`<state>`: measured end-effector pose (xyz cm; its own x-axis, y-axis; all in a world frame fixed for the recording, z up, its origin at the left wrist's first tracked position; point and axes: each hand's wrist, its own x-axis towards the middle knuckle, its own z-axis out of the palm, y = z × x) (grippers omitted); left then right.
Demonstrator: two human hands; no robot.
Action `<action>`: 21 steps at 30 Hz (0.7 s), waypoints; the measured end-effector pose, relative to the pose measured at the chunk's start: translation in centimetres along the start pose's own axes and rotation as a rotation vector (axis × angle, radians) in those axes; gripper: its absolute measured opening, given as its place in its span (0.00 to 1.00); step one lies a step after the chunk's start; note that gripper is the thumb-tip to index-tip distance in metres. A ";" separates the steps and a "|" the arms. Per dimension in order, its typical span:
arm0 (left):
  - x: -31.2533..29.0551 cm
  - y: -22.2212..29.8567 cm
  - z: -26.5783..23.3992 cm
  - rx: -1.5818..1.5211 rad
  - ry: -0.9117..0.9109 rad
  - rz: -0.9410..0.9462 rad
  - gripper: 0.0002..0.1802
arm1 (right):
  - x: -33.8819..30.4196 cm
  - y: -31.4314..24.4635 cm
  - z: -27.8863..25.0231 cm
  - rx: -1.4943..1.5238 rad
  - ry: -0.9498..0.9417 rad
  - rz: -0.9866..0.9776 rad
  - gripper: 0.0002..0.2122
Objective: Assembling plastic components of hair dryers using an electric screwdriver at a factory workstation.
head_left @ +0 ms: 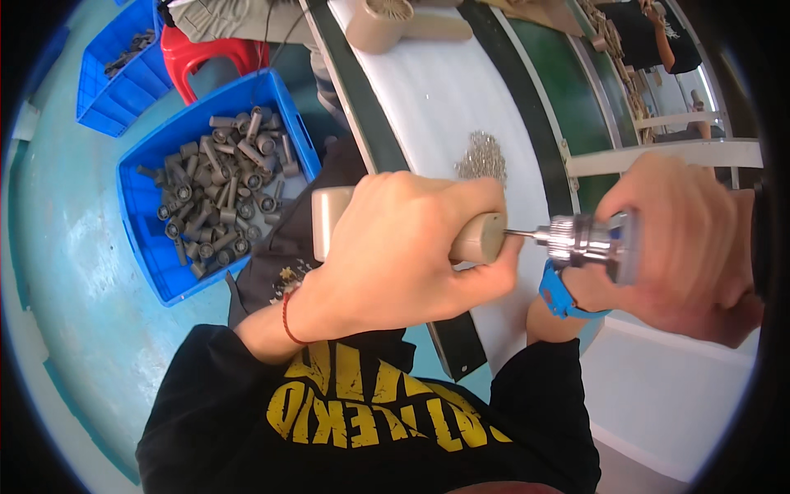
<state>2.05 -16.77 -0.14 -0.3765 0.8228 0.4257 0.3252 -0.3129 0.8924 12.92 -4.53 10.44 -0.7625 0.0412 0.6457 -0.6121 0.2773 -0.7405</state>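
My left hand [403,247] is wrapped around a beige hair dryer [480,239]. One round end shows past my fingers and another part juts out on the left, while its middle is hidden. My right hand [691,247] is closed around a powered screwdriver [580,243] with a silver metal collar. Its thin bit points left and reaches the dryer's round end near a small hole. Whether a screw sits at the tip is too small to tell. A pile of small silver screws [481,155] lies just beyond my left hand.
The screws lie on a white-covered work strip [436,99], with another beige hair dryer [383,23] at its far end. On the left floor, a blue bin [136,222] holds several similar dryers. Beyond are a second blue bin [99,95], a red stool [185,62] and other people.
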 end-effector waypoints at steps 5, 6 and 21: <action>0.8 -0.5 -1.0 0.066 0.026 -0.023 0.08 | 1.4 2.1 0.1 0.487 0.247 -0.003 0.12; 1.2 -0.1 -1.1 0.083 0.027 -0.011 0.08 | 1.3 2.1 0.0 0.456 0.244 -0.045 0.12; 20.9 -8.1 0.9 1.169 -0.151 0.101 0.16 | -1.2 -2.1 -5.6 0.621 0.653 -0.248 0.11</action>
<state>-7.71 3.38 1.37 -0.2228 0.8916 0.3942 0.9732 0.1796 0.1437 16.30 0.19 12.24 -0.4419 0.6331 0.6355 -0.8874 -0.2049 -0.4130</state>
